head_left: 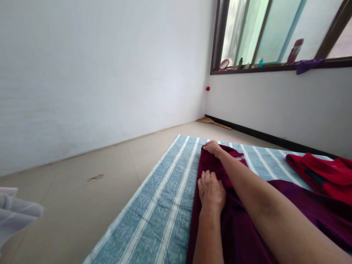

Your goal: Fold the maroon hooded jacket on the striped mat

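Note:
A dark maroon garment (238,234) with small pale lettering near its far end is spread on a blue and white striped mattress (165,194). At the garment's far left corner, my right hand (213,148) is closed, pinching the cloth edge. Nearer to me, my left hand (211,190) lies flat on the garment by its left edge, fingers stretched forward. My right forearm crosses over the cloth and hides part of it.
Folded red clothing (330,172) lies at the mattress's right. A brown loop (95,178) and a straw broom (214,122) are on the tiled floor. White sheer fabric (19,212) shows at left. A red bottle (295,51) and purple cloth (309,66) are at the window.

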The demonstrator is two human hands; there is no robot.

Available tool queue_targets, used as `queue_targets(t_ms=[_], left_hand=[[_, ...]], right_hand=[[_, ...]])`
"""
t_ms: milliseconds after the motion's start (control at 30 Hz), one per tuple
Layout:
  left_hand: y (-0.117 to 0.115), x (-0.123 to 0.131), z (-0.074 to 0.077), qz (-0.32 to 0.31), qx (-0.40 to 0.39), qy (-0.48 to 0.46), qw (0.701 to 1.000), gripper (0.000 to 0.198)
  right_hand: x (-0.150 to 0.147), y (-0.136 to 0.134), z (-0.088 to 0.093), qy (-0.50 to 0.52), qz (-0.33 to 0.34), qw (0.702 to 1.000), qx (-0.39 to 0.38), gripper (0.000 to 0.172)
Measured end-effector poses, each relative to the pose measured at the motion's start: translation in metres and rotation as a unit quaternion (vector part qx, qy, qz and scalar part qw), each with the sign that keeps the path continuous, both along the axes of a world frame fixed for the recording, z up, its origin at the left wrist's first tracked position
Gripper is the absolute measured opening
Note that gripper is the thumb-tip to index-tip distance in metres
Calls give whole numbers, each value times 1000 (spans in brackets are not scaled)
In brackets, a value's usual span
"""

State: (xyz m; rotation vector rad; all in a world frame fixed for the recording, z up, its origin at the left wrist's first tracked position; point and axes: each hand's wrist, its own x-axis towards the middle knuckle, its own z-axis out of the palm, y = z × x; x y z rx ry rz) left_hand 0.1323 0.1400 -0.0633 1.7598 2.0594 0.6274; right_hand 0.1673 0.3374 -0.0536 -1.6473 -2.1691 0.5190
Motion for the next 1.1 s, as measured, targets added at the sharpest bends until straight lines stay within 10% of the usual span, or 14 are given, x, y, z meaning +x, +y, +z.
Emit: queue_targets(t_ms=[900, 1100], left_hand=[[8, -2, -3, 3, -24, 68, 997, 46], [10, -2, -4, 3, -24, 77, 997, 45]], right_hand=[[-2, -31, 8, -98, -45, 994, 21, 37], [53, -41, 36, -116, -34, 991, 61, 35]])
